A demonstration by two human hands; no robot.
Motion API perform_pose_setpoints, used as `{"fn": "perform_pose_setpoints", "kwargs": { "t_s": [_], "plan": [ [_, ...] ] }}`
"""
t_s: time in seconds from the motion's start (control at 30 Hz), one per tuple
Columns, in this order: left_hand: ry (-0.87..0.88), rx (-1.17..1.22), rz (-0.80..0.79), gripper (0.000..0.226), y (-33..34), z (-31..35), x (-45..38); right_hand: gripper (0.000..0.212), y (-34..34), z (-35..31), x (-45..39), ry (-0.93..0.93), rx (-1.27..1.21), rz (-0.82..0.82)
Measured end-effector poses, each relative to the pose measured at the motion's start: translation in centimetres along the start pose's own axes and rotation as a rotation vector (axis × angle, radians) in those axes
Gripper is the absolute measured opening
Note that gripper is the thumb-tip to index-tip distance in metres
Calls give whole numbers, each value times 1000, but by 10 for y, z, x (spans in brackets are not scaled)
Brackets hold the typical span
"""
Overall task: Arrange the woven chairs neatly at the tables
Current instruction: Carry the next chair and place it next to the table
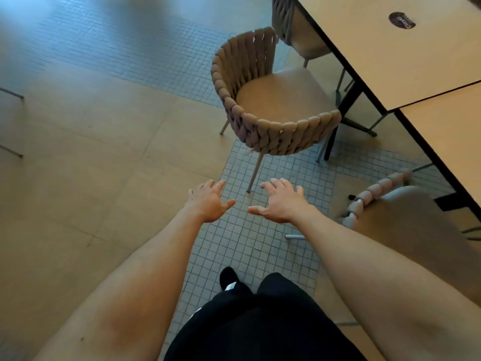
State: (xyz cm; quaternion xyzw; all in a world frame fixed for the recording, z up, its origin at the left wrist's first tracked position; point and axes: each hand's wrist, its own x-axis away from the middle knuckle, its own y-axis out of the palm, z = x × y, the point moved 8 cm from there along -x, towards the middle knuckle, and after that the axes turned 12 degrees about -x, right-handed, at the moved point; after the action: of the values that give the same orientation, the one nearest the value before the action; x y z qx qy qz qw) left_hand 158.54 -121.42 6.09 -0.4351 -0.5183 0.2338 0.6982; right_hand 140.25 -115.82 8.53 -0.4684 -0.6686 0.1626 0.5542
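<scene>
1. Your left hand (208,201) and right hand (282,201) reach forward side by side, fingers spread wide, holding nothing.
2. Ahead, well apart from both, the beige woven barrel-back chair (270,105) stands angled beside the tan black-edged bench (377,53).
3. Another woven chair (406,214) sits at your right.

floor (104,152): open left | right: woven chair (273,118), tables (403,61)
</scene>
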Motion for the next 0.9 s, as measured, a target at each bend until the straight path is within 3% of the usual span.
{"fn": "perform_pose_setpoints", "kwargs": {
  "t_s": [0.37, 0.9],
  "plan": [
    [-52, 7, 20, 80, -45, -58, -60, 93, -33, -46, -83, -59, 36, -16],
    [-60, -47, 1, 85, -133, -98, -239, 92, -136, -70, -265, -74, 57, -61]
  ]
}}
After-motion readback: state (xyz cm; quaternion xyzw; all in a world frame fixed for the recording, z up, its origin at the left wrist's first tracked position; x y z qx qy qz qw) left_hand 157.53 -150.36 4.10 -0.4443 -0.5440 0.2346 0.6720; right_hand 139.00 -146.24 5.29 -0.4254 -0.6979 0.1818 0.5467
